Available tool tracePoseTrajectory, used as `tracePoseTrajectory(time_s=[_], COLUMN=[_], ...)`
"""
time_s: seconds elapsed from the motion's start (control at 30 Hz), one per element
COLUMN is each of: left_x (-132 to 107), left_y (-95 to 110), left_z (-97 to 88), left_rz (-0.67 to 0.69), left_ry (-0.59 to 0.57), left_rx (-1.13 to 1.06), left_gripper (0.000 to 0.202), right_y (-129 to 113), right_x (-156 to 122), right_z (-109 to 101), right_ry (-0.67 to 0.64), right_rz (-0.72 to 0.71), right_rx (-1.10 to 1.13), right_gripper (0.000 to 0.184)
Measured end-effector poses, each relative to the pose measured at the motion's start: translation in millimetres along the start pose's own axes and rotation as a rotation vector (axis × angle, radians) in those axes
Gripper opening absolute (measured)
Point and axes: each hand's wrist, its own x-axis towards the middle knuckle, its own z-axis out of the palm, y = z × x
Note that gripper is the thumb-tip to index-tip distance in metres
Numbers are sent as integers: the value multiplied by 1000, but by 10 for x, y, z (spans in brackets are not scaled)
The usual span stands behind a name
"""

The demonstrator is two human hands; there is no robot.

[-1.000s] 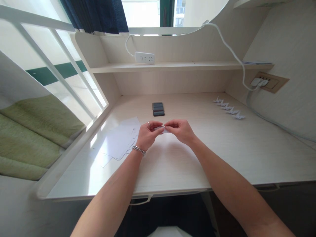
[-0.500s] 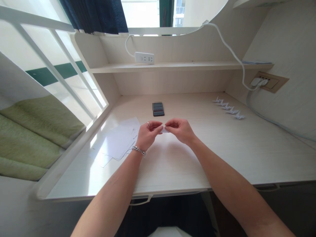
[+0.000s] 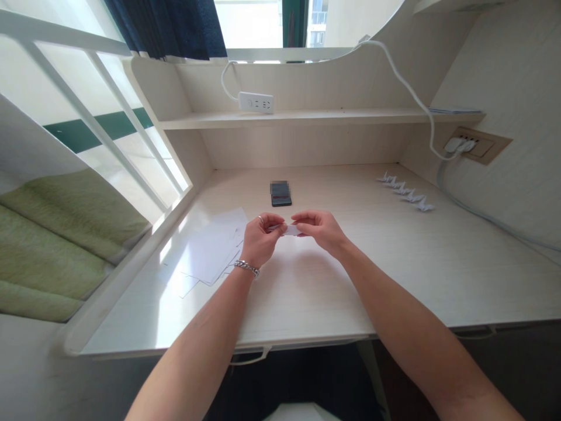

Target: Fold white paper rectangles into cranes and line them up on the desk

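Note:
A small folded piece of white paper (image 3: 291, 230) is held between my two hands above the middle of the desk. My left hand (image 3: 262, 238), with a ring and a chain bracelet, pinches its left end between thumb and fingers. The fingers of my right hand (image 3: 321, 230) are closed on the right end. Part of the paper is hidden behind my fingertips. Just beyond my hands a dark phone-like device (image 3: 281, 193) lies on the desk, its top part blurred. White sheets of paper (image 3: 214, 242) lie loosely overlapped to the left of my left hand.
Several folded paper cranes (image 3: 404, 192) stand in a row at the back right of the desk (image 3: 350, 292). A white power strip (image 3: 256, 103) sits on the shelf (image 3: 324, 118). A white cable (image 3: 409, 88) hangs down to the wall socket (image 3: 478, 145). White rails (image 3: 105, 131) border the left side.
My thumbs and fingertips have shifted slightly, and more of the white paper shows between my hands. Both hands still hold it in nearly the same place.

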Motion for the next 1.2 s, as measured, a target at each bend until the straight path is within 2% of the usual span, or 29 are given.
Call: tracePoseTrajectory(time_s=[0.2,0.43,0.67,0.87,1.0,1.1,1.2], left_x=[-14,-26,-9,-2,-12,-25,-25], left_y=[-47,-35,15,19,-5,-21,-20], left_z=[4,11,0,-15,-28,-28,-24], left_rz=[12,3,-32,-38,-39,-18,-30], left_ry=[-20,-42,0,19,-38,-116,-144], left_rx=[27,14,-27,-22,28,108,128], left_gripper=[22,22,24,23,21,16,15], right_y=[83,48,65,62,73,90,87], right_x=[-9,-42,20,20,0,2,17], right_z=[22,59,27,-11,4,-13,-57], right_ry=[19,33,17,-16,5,-26,-48], right_rz=[-149,-239,-130,-75,-131,-155,-154], right_rx=[-170,-270,-157,-114,-197,-314,-367], right_gripper=[20,10,11,20,18,15,12])
